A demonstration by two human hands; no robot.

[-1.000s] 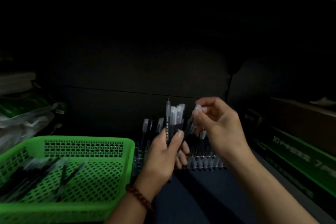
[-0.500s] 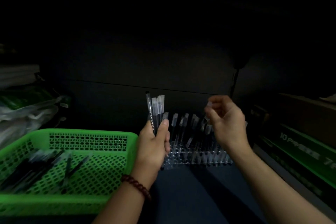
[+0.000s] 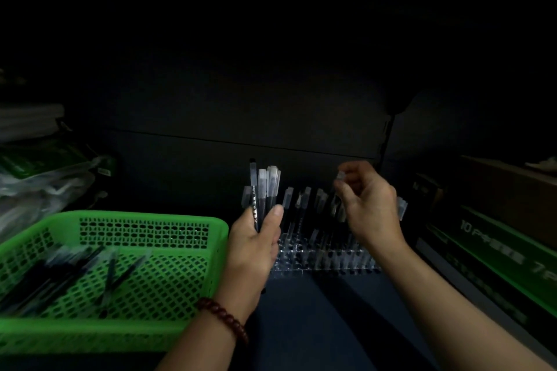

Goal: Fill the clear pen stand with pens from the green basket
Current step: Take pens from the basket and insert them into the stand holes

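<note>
My left hand grips a bunch of black pens with frosted caps, held upright just left of the clear pen stand. The stand sits on the dark shelf and holds several upright pens. My right hand hovers over the stand's right part, its fingertips pinching the frosted cap of one pen. The green basket lies at the left, with several dark pens in its bottom.
A dark box with green print lines the right side, and a brown box sits behind it. Plastic-wrapped green packs pile up at the far left. The shelf's back wall is dark.
My left hand with the pen bunch moved left, off the stand toward the basket. My right hand carried one pen to the stand's right side.
</note>
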